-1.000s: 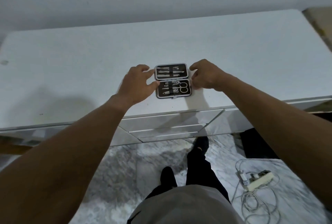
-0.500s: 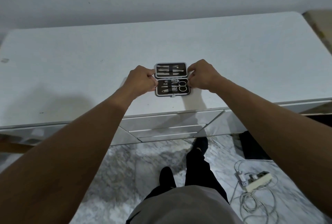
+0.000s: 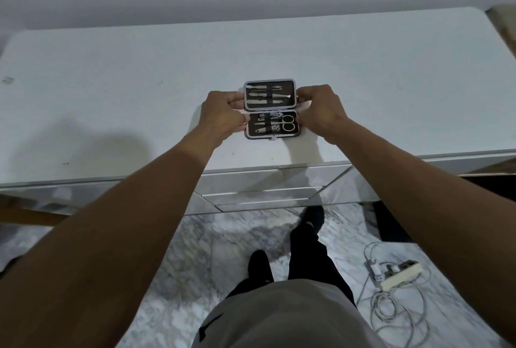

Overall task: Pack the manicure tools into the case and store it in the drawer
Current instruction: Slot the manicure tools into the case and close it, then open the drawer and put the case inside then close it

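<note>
The manicure case (image 3: 270, 109) is pinched at its left edge by the left hand (image 3: 223, 115) and at its right edge by the right hand (image 3: 321, 113). On each side the fingers are curled onto the far half and the thumb is set against the near half. This grip is judged to be for folding the far half over the near one. All the tools (image 3: 268, 94) are seated under their straps, with scissors (image 3: 289, 124) and nail clippers (image 3: 276, 118) in the near half. The case is laid open and flat near the front edge of the white dresser top (image 3: 139, 82), just above the shut drawer (image 3: 268, 180), so little carrying is needed.

Compared with a second ago, the left fingers have been brought off the near half onto the far half's rim, and the right hand has been tightened. The case itself has not been moved or closed.
</note>
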`<state>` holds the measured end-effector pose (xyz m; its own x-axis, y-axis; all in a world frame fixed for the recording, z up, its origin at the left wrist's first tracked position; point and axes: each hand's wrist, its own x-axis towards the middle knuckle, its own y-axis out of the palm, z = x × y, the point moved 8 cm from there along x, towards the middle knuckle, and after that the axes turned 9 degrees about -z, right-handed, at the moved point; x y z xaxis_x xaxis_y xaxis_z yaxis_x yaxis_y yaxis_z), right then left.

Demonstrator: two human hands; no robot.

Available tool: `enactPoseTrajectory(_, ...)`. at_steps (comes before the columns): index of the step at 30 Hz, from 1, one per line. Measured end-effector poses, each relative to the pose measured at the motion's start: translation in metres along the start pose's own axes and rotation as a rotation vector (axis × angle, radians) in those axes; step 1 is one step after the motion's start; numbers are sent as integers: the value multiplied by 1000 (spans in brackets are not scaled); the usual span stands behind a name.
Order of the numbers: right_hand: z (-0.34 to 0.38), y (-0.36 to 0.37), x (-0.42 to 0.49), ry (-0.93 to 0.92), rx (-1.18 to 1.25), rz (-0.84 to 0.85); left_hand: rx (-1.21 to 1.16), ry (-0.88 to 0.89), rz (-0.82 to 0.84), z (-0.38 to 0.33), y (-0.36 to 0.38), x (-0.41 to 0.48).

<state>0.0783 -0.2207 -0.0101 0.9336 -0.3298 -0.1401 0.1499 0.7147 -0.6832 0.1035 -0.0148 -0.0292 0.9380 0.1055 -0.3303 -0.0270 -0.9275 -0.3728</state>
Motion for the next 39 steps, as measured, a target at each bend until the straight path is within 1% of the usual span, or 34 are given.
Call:
enactPoseTrajectory(4, -6, -1, -6, 144, 252, -15, 32, 57, -83, 1, -4, -4)
enactPoseTrajectory(7, -8, -4, -7, 179, 302, -18, 91, 120, -161, 1, -6, -10)
enactPoseTrajectory(10, 2, -7, -20, 104, 246, 18, 186, 157, -186, -1, -9, -23)
enactPoseTrajectory(14, 4, -6, -32, -25, 77, 7, 195, 237, -58, 3, -9, -34)
enactPoseTrajectory(16, 7, -5, -35, -101, -26, -8, 248, 301, 1, 2, -6, -37)
enactPoseTrajectory(19, 8, -3, -37, -172, -86, -25, 306, 371, -1, 0, -4, -35)
enactPoseTrajectory(22, 7, -3, -35, -173, -104, -29, 334, 389, -28, 0, -3, -31)
enactPoseTrajectory(25, 7, -2, -35, -179, -119, -33, 411, 449, -29, -6, 0, -33)
enactPoseTrajectory(31, 9, 6, -33, -166, -180, -68, 530, 489, -27, -10, 6, -31)
enactPoseTrajectory(39, 10, 3, -44, -172, -225, -52, 468, 416, -58, -3, 2, -40)
